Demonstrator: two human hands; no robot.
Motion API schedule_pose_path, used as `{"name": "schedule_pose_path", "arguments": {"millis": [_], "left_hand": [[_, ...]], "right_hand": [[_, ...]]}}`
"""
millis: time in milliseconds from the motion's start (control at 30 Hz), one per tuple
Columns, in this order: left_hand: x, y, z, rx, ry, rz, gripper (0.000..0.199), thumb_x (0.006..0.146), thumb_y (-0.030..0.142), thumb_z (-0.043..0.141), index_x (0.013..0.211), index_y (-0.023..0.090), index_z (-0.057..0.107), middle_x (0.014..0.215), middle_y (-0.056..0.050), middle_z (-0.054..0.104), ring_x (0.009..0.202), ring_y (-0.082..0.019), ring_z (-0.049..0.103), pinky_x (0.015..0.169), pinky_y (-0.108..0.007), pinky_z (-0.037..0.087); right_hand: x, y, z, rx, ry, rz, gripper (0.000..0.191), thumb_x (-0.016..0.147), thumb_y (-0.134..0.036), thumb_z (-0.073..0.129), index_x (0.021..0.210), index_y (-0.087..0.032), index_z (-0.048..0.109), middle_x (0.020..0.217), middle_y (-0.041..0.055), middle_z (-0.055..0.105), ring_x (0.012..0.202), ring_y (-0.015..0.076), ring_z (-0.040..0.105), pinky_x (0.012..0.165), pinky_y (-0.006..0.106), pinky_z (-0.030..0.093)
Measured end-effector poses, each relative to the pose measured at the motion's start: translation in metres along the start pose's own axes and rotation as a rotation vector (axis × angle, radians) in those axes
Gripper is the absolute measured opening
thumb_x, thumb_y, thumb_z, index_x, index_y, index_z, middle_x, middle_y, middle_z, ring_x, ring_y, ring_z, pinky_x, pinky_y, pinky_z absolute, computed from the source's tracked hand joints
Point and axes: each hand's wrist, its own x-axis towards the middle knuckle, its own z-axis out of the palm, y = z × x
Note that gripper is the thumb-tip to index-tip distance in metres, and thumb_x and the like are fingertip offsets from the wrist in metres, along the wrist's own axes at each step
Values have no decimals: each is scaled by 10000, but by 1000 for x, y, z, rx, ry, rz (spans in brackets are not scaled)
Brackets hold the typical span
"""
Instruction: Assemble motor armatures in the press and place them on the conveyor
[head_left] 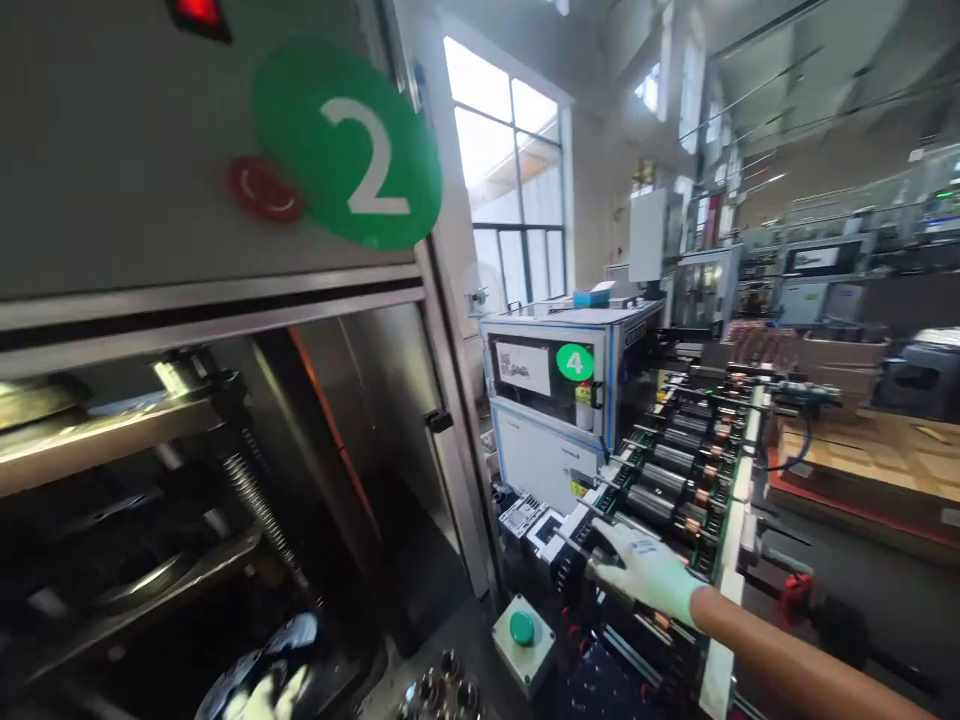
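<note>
My right hand (645, 570), in a white glove with a pale green cuff, reaches over the near end of a conveyor (731, 540). Its fingers are spread beside a thin metal shaft (574, 545); whether they touch it is unclear. Dark cylindrical rotors (652, 500) lie in a row along the conveyor. Low at the left, my left hand (274, 695), gloved too, is cut off by the bottom edge, next to a shiny round metal part (300, 632) inside the machine. Blur hides what its fingers do.
A machine frame (450, 400) with a green "2" sign (349, 140) rises close on the left. A green button box (523, 640) stands between my hands, near small metal parts (442, 690). Machine "4" (551, 400) is beyond. Cardboard (870, 460) lies at right.
</note>
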Motion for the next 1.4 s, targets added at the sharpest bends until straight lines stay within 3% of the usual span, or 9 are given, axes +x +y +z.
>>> {"name": "schedule_pose_path", "arguments": {"millis": [167,400,500,600,700,833,967,1200,1400], "left_hand": [[-25,-32,-13,125,-131,276,485,863,179,341,1319,205,503,1269,-162,610,969,-243,677,872,-378,514],[-4,-42,10,94,-110,182,482,891,159,314,1358,141,436,1366,-235,504,938,-256,675,802,-382,522],[-35,-48,-11,58,-42,176,497,880,161,350,1369,125,434,1387,-218,497,1002,-259,663,840,-360,520],[-111,-108,-28,45,60,94,545,887,134,297,1430,105,340,1470,-178,410,1207,-248,556,964,-341,473],[-207,-204,-23,64,219,-177,545,862,137,331,1402,135,405,1402,-125,514,1256,-248,517,1060,-374,410],[-278,-282,-2,12,60,-313,464,836,136,339,1220,91,596,1286,-141,613,1207,-232,563,1078,-343,398],[-256,-253,-3,-81,115,-221,466,901,259,356,1323,139,512,1358,-115,559,1252,-232,518,1095,-368,378],[-199,-181,8,-6,226,154,414,886,277,462,1286,216,552,1318,-113,577,1210,-282,514,1076,-456,366],[-174,-170,23,78,252,246,339,867,243,494,1180,193,613,1245,-135,604,1172,-294,521,1079,-482,341]], "right_hand": [[-47,-59,40,139,84,-278,533,867,-503,486,1306,-206,539,1313,95,580,1216,274,534,1039,419,437],[-120,-246,133,243,-399,-643,447,904,-430,494,1332,-305,528,1323,36,578,1226,225,524,1064,367,403],[-114,-316,159,122,-371,-771,444,926,-353,467,1363,-283,491,1358,57,544,1256,237,485,1047,381,382],[-99,-355,181,-84,-364,-821,402,937,-286,429,1324,-243,531,1297,105,578,1173,255,540,940,365,425],[-90,-369,196,-192,-368,-830,333,913,-203,433,1191,-185,616,1106,136,652,1031,252,602,862,341,429],[-87,-373,199,-168,-368,-842,281,887,-153,415,1046,-146,647,999,140,660,981,247,605,857,338,415],[-82,-376,185,-14,-385,-816,342,863,-206,437,1158,-159,604,1111,117,644,1044,230,582,921,333,414],[-95,-356,160,1038,-999,-360,510,793,-301,496,1294,-206,480,876,18,651,724,170,646,683,337,553],[-119,-316,145,1140,-771,-321,330,696,-379,705,933,-171,611,895,42,674,782,194,648,712,320,541]]}}
